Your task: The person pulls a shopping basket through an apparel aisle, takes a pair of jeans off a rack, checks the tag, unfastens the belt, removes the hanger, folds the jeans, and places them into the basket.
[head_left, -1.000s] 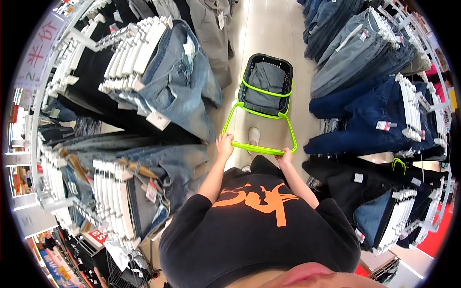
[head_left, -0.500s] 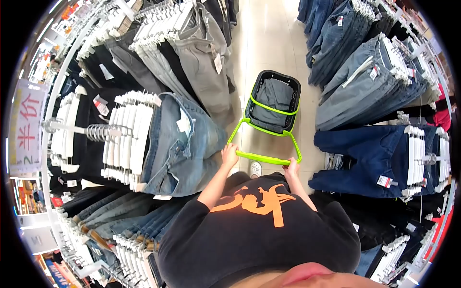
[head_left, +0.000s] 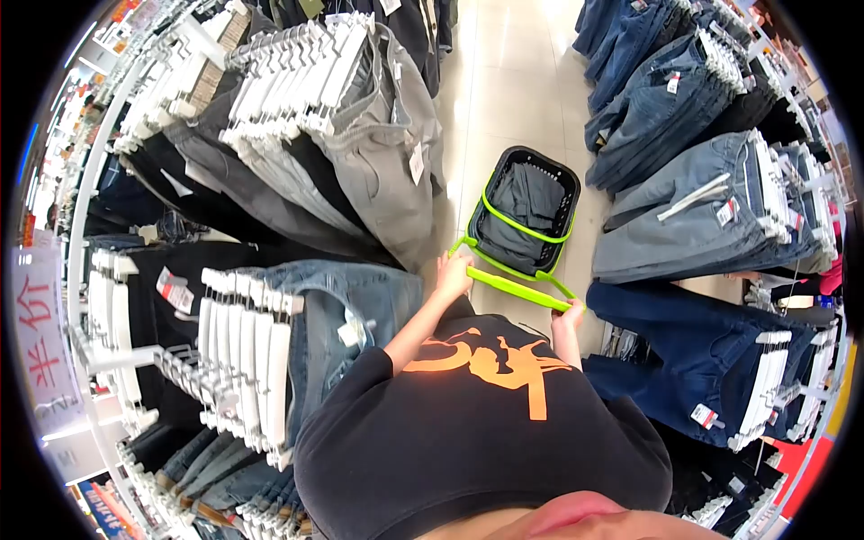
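A black shopping basket (head_left: 569,193) with bright green handles stands on the aisle floor in front of me. Dark grey folded clothing (head_left: 522,202) lies inside it, under the thin green carrying handle (head_left: 526,227). Both my hands grip the wide green pull handle (head_left: 513,286) on the side towards me. My left hand (head_left: 455,273) is closed round its left end, and my right hand (head_left: 569,315) is closed round its right end. The pull handle reaches back to just in front of my black shirt.
Racks of trousers on white hangers line both sides of the tiled aisle (head_left: 504,90). Grey trousers (head_left: 382,153) and blue jeans (head_left: 378,297) hang on the left. Dark blue jeans (head_left: 684,333) and grey-blue jeans (head_left: 675,216) jut in from the right.
The racks have slid down in view as I move forward along the aisle. The basket comes along, turned slightly, and its handle sits closer to its body. Both hands keep their hold.
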A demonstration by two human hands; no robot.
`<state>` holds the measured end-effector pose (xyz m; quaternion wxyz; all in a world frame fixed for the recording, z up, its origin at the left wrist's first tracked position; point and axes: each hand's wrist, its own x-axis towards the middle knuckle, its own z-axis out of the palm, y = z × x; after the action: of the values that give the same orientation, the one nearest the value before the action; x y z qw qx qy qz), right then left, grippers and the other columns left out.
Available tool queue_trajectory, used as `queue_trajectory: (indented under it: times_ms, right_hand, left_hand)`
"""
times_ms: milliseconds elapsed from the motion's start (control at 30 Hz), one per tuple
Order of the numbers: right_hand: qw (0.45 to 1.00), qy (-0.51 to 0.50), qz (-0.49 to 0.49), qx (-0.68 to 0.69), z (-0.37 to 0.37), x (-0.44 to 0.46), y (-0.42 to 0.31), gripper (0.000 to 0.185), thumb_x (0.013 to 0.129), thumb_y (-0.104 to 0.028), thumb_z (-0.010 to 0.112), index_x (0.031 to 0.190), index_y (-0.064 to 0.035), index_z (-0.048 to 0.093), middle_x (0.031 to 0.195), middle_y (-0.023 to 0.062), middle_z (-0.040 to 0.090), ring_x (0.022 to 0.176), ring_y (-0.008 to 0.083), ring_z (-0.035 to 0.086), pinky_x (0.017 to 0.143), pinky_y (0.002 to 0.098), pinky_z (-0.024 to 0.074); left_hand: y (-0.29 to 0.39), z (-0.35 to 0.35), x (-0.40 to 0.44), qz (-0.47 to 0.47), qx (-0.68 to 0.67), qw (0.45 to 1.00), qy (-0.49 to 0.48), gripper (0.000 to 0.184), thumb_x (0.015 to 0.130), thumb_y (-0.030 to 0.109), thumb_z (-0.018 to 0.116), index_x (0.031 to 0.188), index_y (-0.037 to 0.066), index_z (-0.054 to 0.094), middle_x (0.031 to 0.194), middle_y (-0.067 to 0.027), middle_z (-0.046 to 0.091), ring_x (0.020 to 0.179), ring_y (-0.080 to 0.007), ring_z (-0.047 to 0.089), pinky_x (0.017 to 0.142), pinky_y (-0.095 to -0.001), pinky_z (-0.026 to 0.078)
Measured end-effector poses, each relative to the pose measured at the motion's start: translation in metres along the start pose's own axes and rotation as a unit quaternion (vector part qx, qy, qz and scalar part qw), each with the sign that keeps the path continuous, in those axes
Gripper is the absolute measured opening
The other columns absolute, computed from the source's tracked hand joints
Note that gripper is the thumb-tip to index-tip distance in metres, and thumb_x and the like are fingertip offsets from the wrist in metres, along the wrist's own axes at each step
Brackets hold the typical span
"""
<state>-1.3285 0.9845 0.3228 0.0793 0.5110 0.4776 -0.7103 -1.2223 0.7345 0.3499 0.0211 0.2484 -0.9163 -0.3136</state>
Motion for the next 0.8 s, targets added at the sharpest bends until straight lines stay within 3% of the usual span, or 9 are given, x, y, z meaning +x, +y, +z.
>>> queue_trajectory:
  times_ms: [167,200,433,533,633,700,800]
  right_hand:
    - [0.997,0.035,-0.013,0.068,0.071,0.016,-0.042,0.013,0.065,-0.008,0.050,0.077,-0.0029,0.046,0.073,0.0093,0.050,0.064,0.0236,0.052,0.053,0.0366,0.0465]
    - [0.996,0.016,-0.023,0.089,0.081,0.030,-0.046,0.012,0.065,-0.007,0.050,0.076,-0.0029,0.046,0.073,0.0091,0.049,0.064,0.0236,0.051,0.054,0.0377,0.0462]
    - [0.993,-0.039,-0.022,0.111,0.158,0.078,-0.075,0.009,0.068,-0.013,0.049,0.074,-0.0067,0.046,0.072,0.0060,0.047,0.066,0.0220,0.047,0.059,0.0360,0.0413]
    - [0.992,-0.074,-0.014,0.103,0.188,0.096,-0.085,0.009,0.073,-0.017,0.047,0.074,-0.0086,0.046,0.072,0.0039,0.048,0.068,0.0196,0.047,0.062,0.0341,0.0412]
    - [0.986,-0.136,0.046,0.084,0.210,0.119,-0.108,0.011,0.075,-0.021,0.051,0.075,-0.0100,0.049,0.073,0.0020,0.050,0.070,0.0192,0.050,0.065,0.0318,0.0425]
    - [0.985,-0.136,0.072,0.080,0.234,0.126,-0.123,0.010,0.078,-0.019,0.047,0.074,-0.0095,0.048,0.071,0.0027,0.050,0.069,0.0179,0.051,0.063,0.0323,0.0450]
    - [0.980,-0.152,0.080,0.098,0.268,0.149,-0.140,0.013,0.078,-0.021,0.052,0.079,-0.0080,0.052,0.077,0.0049,0.052,0.073,0.0192,0.052,0.068,0.0322,0.0452]
  left_hand:
    - [0.007,-0.012,0.088,0.056,-0.061,0.993,-0.079,0.018,0.060,0.001,0.052,0.076,0.008,0.055,0.082,-0.0110,0.055,0.094,-0.0320,0.048,0.081,-0.0438,0.035]
    - [0.014,-0.016,0.102,0.074,-0.053,0.994,-0.065,0.017,0.059,0.000,0.050,0.074,0.007,0.054,0.076,-0.0109,0.055,0.084,-0.0311,0.051,0.075,-0.0417,0.038]
    - [0.028,-0.018,0.192,0.102,-0.076,0.991,-0.040,0.019,0.059,-0.003,0.047,0.075,0.004,0.053,0.077,-0.0144,0.055,0.079,-0.0335,0.052,0.069,-0.0422,0.041]
    - [0.019,-0.005,0.226,0.061,-0.159,0.985,-0.017,0.023,0.060,-0.006,0.046,0.081,0.003,0.051,0.079,-0.0165,0.054,0.082,-0.0357,0.052,0.073,-0.0415,0.040]
    - [0.008,0.014,0.244,-0.028,-0.203,0.978,0.045,0.033,0.068,-0.001,0.054,0.100,0.006,0.046,0.094,-0.0196,0.052,0.091,-0.0371,0.050,0.079,-0.0402,0.040]
    - [-0.010,0.033,0.245,0.005,-0.232,0.968,0.100,0.045,0.072,0.005,0.056,0.114,0.007,0.040,0.108,-0.0203,0.049,0.102,-0.0356,0.048,0.086,-0.0379,0.039]
    - [-0.059,0.070,0.222,-0.124,-0.187,0.974,-0.035,0.034,0.075,0.015,0.054,0.108,0.005,0.049,0.103,-0.0200,0.055,0.097,-0.0337,0.053,0.082,-0.0388,0.042]
